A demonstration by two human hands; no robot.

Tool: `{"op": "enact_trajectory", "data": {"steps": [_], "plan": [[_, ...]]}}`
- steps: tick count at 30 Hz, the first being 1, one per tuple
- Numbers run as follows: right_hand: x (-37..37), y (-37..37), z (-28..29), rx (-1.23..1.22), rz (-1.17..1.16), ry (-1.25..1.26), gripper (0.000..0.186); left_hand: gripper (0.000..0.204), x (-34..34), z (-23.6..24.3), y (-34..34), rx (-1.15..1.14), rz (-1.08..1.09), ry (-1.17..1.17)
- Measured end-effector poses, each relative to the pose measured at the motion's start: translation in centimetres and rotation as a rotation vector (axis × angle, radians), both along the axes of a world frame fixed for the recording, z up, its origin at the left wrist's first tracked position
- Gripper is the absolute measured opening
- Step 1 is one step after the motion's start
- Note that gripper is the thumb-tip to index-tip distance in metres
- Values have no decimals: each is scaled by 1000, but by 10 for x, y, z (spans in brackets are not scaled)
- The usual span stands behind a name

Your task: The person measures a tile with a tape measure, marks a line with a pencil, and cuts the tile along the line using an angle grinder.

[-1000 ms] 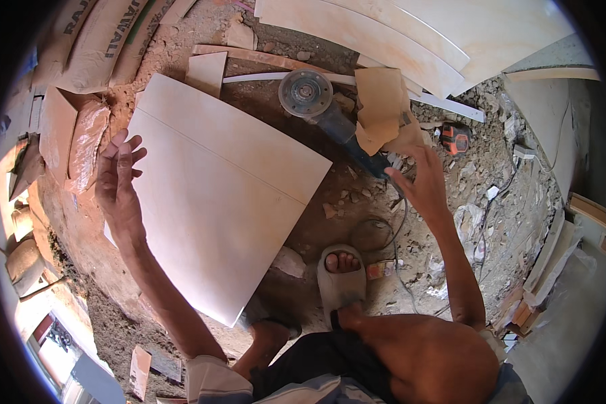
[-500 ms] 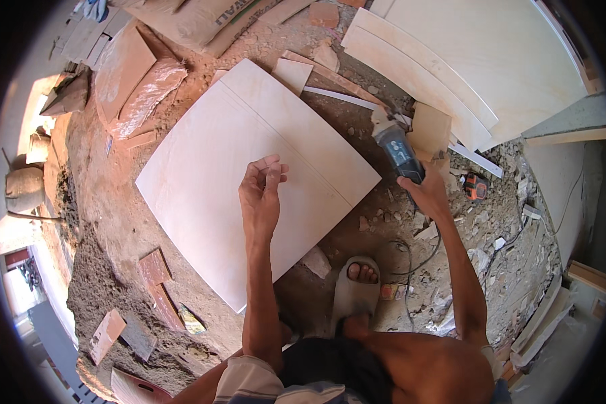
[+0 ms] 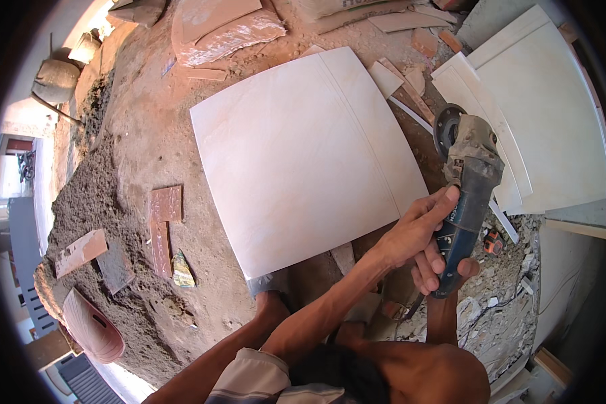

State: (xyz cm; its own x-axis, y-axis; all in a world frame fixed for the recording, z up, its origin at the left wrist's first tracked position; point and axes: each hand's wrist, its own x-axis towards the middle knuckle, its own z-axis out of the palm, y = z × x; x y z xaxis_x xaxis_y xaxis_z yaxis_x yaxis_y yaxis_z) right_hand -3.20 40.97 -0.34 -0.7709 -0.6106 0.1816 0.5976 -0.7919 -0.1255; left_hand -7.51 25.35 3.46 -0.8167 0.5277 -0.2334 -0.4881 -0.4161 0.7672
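Our left hand (image 3: 414,232) grips the body of the angle grinder (image 3: 477,188) from the side nearest the large cream tile (image 3: 303,161), while our right hand (image 3: 468,268) holds its rear end from below, partly hidden by it. Half a second ago only the right hand had the tool, and the left hung empty over the tile; a second ago the grinder lay on the ground beyond the tile's right corner. Now it is raised off the ground, just right of the tile, with its disc (image 3: 446,131) on the side toward the tile. The tile lies flat as before, a thin line running near its right edge. Farther right of the tile we see the tape measure (image 3: 493,242) and cream panels (image 3: 545,114); left of it lie reddish-brown offcuts (image 3: 165,204).
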Motion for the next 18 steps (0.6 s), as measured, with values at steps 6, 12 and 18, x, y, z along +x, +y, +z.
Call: {"op": "enact_trajectory", "data": {"steps": [6,12,18], "plan": [[-17,-13,-11,-120,158,54,85,80,-2,12,-27,-116,52,-89],[-22,-21,-13,-192,152,69,84,85,-10,24,-24,-170,78,-38],[-22,-58,20,-395,133,91,83,101,-30,124,-63,-371,-201,-277]]}}
